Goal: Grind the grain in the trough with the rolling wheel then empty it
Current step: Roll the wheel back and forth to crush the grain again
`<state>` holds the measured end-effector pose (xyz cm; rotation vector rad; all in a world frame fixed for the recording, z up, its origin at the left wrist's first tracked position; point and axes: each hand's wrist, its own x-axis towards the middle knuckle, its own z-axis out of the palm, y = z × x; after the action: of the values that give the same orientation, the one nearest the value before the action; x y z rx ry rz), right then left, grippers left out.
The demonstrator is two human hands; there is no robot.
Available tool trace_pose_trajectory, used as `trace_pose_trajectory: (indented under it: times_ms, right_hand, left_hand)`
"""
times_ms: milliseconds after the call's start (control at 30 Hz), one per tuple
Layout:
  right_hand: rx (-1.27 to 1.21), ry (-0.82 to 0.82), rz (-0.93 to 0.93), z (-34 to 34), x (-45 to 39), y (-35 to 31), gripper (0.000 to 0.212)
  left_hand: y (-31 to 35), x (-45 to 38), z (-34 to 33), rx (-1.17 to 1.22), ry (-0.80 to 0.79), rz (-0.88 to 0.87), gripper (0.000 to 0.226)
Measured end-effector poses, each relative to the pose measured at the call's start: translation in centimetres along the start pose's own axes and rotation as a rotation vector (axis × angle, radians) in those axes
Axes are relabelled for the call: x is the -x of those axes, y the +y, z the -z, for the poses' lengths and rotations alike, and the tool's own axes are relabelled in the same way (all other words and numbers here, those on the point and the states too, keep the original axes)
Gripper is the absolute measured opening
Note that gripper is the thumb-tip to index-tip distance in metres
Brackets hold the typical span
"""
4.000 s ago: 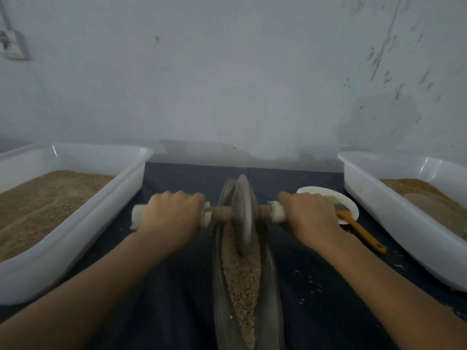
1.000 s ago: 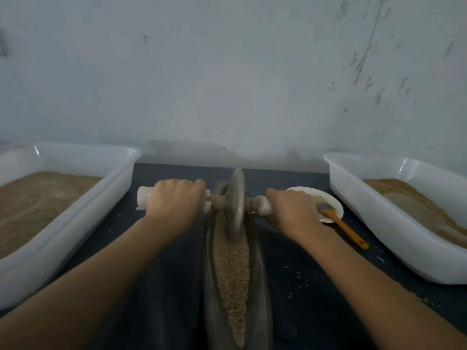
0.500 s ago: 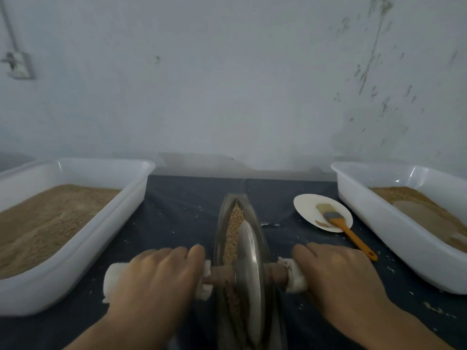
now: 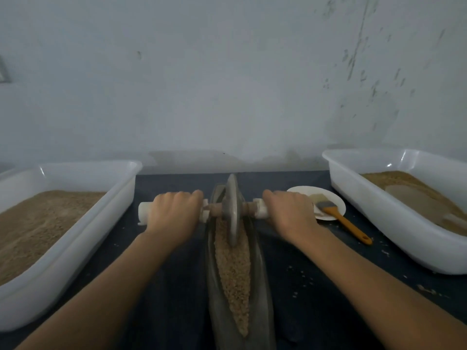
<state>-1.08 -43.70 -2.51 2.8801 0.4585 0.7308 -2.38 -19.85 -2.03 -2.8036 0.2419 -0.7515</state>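
Grey metal rolling wheel (image 4: 233, 210) stands upright at the twelve o'clock end of a long, narrow grey trough (image 4: 214, 294) of tan grain (image 4: 235, 271), mid-tabletop. Left hand (image 4: 174, 214) and right hand (image 4: 290, 214) each curl round the white axle handles (image 4: 145, 212), nine and three o'clock, likely balancing downward pressure.

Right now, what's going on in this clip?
A person is grinding grain in a long boat-shaped trough with a rolling wheel. The left hand and right hand each grip one end of the wheel's axle, and the wheel sits near the far end of the trough. The grain looks coarse, and the trough is not emptied yet. White tubs of grain stand on both sides, and a brush rests on a small plate.
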Motion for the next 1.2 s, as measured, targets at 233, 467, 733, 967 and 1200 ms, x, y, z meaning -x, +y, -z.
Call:
trace_pose_trajectory:
  times_ms: [233,467,733,967,1200]
  right_hand:
    - [-0.072,0.063,0.179,5.8,9.2,-0.2,0.044]
    - [-0.025,0.046,0.218,7.3,9.8,-1.2,0.047]
    - [0.023,-0.008,0.090,1.6,0.2,0.0,0.028]
    - [-0.045,-0.006,-0.014,-0.6,1.1,0.4,0.026]
    - [-0.080,0.011,0.177,5.8,9.2,-0.3,0.044]
  left_hand:
    - [1.0,9.1,6.2,0.089,-0.189,-0.022,0.040]
    - [0.9,11.0,8.0,0.131,-0.393,0.002,0.031]
    - [-0.1,1.9,0.5,0.054,-0.081,0.079,0.030]
    - [0.6,0.1,1.4,-0.058,-0.031,-0.011,0.030]
    - [1.3,8.9,7.4,0.129,-0.250,-0.038,0.034]
